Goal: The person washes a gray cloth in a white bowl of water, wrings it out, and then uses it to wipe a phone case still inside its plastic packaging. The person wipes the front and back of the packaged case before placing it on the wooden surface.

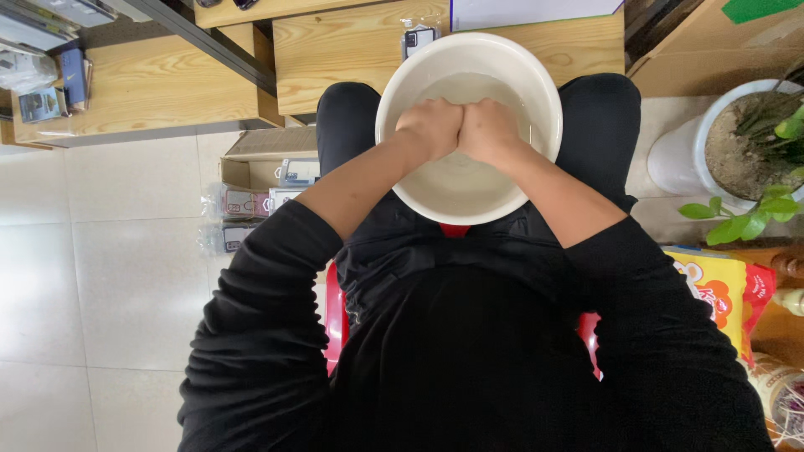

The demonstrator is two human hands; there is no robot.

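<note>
The left hand (429, 127) and right hand (489, 130) are curled into fists and pressed knuckle to knuckle, low in the cloudy water of a white basin (394, 99); whether they grip anything I cannot tell. The basin sits between the knees, near a wooden desk (335, 50). Rubbing is best kept short and below the rim, so water stays off the black trousers (599, 125).

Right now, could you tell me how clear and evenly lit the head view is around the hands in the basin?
Head view: soft, even light, no hard shadows; left hand and right hand sharp, pressed together in the white basin; faint sheen on the water; wide-angle bending at the edges, seen on the plant pot.
</note>
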